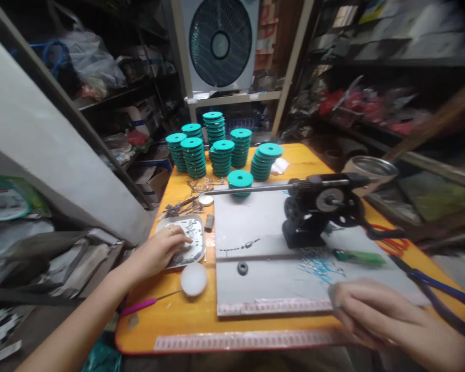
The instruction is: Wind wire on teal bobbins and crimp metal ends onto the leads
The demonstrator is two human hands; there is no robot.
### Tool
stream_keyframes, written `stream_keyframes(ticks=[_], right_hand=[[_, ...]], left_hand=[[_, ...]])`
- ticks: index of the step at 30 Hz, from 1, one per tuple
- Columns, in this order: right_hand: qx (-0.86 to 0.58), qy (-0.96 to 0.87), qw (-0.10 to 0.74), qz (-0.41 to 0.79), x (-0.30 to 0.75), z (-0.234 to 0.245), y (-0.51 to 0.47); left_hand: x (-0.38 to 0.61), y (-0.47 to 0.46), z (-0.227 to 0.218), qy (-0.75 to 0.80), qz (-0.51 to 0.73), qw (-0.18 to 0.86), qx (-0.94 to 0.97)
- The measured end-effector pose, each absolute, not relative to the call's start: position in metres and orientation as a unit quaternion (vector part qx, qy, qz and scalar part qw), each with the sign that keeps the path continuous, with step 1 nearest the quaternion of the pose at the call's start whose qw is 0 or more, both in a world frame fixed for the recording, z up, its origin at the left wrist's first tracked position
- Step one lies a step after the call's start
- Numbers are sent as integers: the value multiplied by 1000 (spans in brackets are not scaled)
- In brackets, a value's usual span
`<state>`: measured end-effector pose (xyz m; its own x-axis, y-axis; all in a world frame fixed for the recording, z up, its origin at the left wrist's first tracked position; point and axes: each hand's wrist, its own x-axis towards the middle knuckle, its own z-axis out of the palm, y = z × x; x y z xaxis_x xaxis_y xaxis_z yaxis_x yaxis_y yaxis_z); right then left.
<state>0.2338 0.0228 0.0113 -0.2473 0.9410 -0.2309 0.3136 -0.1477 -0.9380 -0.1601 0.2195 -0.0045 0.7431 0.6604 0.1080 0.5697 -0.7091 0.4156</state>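
My left hand (167,246), half bent, is over small bits (192,225) in the white tray (203,235) on the tabletop (160,294). I guess I'm picking one; that needs soft pinching. My right hand (372,310) is curled; I can't tell if it holds anything.

To your left you have a shallow white tray (202,236) with rounded corners, lying flat on the orange tabletop (166,292). Inside it you see slim, silvery metal pieces (192,226), loosely scattered toward the far side, and smaller dark bits too tiny to identify. To your right, thin blue strands (313,269) lie in a loose, crisscrossed heap on the pale board (271,287), pointing various ways.
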Motion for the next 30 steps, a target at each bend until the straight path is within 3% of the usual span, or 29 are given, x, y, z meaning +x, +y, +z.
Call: stream_keyframes(ticks=[3,6,12,19,24,27,30], right_hand=[[-515,-564,271,586,225,26,31],[-497,-555,284,603,218,32,37],[-484,-630,283,537,198,40,35],[-504,-623,325,502,208,23,18],[-661,-657,199,303,306,32,7],[-789,-596,127,80,368,27,23],[-806,-582,100,27,394,11,48]], left_hand=[[-147,220,-7,332,140,101,927],[-120,193,10,347,236,52,906],[-24,103,38,186,330,223,898],[16,87,9,123,353,299,878],[9,88,2,218,337,327,856],[4,88,-4,313,332,349,818],[-1,86,-12,422,291,392,764]])
